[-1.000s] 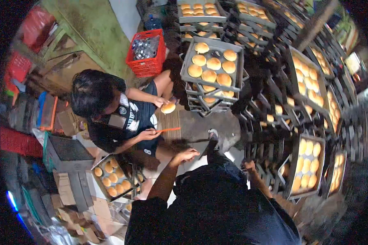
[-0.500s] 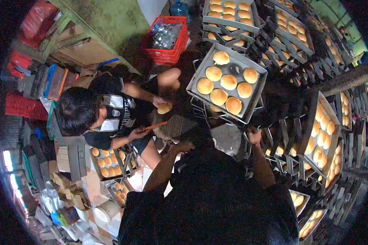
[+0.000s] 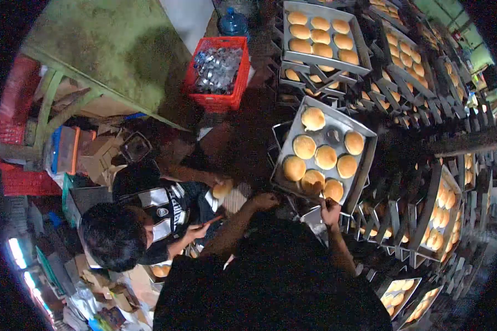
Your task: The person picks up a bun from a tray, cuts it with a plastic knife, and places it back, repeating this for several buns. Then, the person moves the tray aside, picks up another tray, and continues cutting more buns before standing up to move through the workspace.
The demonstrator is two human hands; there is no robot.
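Note:
A metal tray (image 3: 337, 134) of round golden buns sits in front of me, tilted in view, on other trays. My right hand (image 3: 330, 213) is at its near rim, fingers closed, below the nearest buns (image 3: 333, 190). A thin pale tip shows above the fingers; I cannot make out what it is. My left hand (image 3: 265, 202) is left of the tray's near corner, fingers curled; whatever it holds is hidden in shadow. To my left, a co-worker holds a bun (image 3: 222, 190) in one hand and an orange-red stick-like tool (image 3: 213, 220) in the other.
Stacked trays of buns (image 3: 321, 37) stand beyond, and more racked trays (image 3: 436, 212) line the right side. A red crate (image 3: 218, 99) of clear plastic pieces stands by a green table (image 3: 110, 44). A blue water jug (image 3: 233, 23) is behind the crate.
My view has shifted, so the tray appears lower and further right. My right hand has moved from beside the tray to its near rim. My left hand has come nearer the tray.

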